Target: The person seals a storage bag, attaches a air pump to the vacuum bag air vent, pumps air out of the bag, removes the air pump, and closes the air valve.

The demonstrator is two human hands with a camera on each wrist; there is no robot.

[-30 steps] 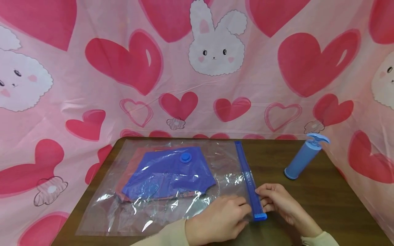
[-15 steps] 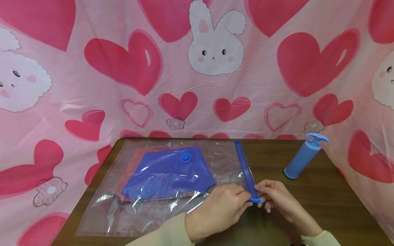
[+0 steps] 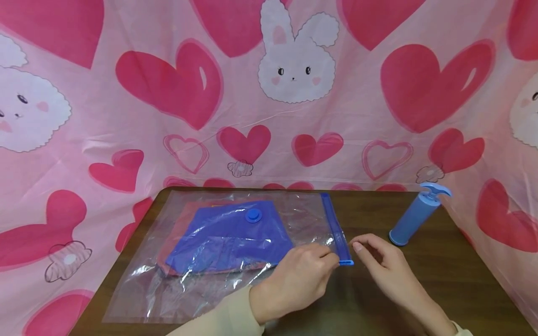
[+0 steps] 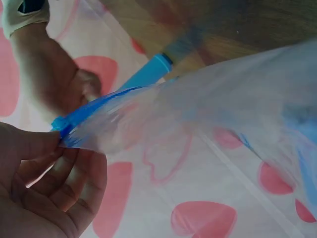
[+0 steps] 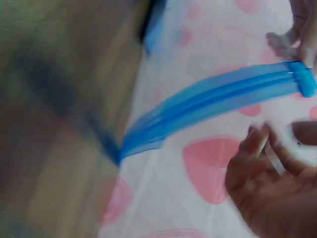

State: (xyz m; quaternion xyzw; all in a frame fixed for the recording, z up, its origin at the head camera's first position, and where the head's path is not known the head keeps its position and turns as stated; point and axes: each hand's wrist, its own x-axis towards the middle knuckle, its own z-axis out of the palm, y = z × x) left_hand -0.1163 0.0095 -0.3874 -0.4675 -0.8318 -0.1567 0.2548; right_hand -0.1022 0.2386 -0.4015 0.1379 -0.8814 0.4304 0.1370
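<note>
A clear vacuum storage bag [image 3: 138,291] lies on the table with folded blue cloth [image 3: 231,240] and red cloth [image 3: 178,233] inside. On its top sits a round blue valve [image 3: 253,215]. Along the bag's right end runs a blue zip strip [image 3: 334,226], with a light blue slider [image 3: 346,262] at the near end. My left hand [image 3: 294,280] pinches the bag's near corner beside the slider; in the left wrist view thumb and finger meet on it. My right hand [image 3: 388,268] hovers just right of the strip, fingers loosely bent, holding nothing; the right wrist view shows a gap to the strip [image 5: 213,101].
A blue hand pump [image 3: 414,219] with a T-shaped handle stands at the table's back right. Brown wooden table [image 3: 445,280] shows around the bag. A pink cloth [image 3: 353,112] printed with hearts and rabbits hangs behind and at both sides.
The strip's near end has been lifted and shifted away from the table's front edge, left hand with it. My right hand has come off the strip and moved slightly up and away.
</note>
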